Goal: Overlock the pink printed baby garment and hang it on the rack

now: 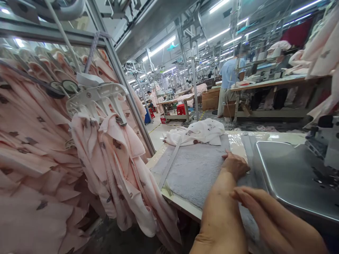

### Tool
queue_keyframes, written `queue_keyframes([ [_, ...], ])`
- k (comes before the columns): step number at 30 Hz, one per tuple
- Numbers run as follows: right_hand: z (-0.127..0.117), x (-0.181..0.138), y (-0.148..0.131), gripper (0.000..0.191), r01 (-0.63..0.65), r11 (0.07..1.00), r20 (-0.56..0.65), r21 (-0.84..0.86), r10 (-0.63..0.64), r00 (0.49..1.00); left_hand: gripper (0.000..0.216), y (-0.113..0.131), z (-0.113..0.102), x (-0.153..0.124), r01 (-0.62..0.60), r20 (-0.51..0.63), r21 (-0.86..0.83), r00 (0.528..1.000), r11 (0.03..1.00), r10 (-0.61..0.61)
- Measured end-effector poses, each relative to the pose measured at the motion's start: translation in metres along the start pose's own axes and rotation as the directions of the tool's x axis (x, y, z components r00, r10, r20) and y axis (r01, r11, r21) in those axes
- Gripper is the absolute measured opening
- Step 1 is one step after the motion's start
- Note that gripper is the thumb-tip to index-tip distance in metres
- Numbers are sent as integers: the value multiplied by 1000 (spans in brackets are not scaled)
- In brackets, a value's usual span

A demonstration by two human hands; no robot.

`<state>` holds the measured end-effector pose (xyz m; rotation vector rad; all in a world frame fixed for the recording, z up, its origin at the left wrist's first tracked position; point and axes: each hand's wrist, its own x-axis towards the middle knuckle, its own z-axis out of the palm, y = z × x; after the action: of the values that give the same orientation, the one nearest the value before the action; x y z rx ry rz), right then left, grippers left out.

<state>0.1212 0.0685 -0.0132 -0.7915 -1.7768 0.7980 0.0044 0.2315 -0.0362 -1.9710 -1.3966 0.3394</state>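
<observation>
My left fingers [228,157] lay flat and released on the grey mat [194,171] on the tabletop [185,206]; the right fingers [245,196] stretched out, holding nothing. I judged it a pause between pieces; next, a reach for one white garment [197,132] beyond. One hanger [96,98] of pink pieces [119,169] hung left.

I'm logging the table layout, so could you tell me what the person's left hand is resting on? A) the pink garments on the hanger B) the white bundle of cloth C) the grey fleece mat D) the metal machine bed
C: the left hand lies flat on the grey fleece mat, short of the white bundle of cloth.
</observation>
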Motion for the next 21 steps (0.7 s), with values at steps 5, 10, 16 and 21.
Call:
queue_keyframes([
  [5,16,27,30,35,-216,968,227,129,183,956,29,-4,0,-5,74,16,-44,997,996,-73],
  [10,16,21,46,35,-185,951,364,248,86,927,27,-8,-1,-9,125,30,-134,992,983,-122],
  [16,9,26,56,31,-152,947,468,283,2,884,25,-8,-2,-12,166,27,-211,986,963,-164],
  [21,7,30,57,18,-76,946,489,317,-94,867,23,-8,0,-13,178,25,-254,984,951,-177],
])
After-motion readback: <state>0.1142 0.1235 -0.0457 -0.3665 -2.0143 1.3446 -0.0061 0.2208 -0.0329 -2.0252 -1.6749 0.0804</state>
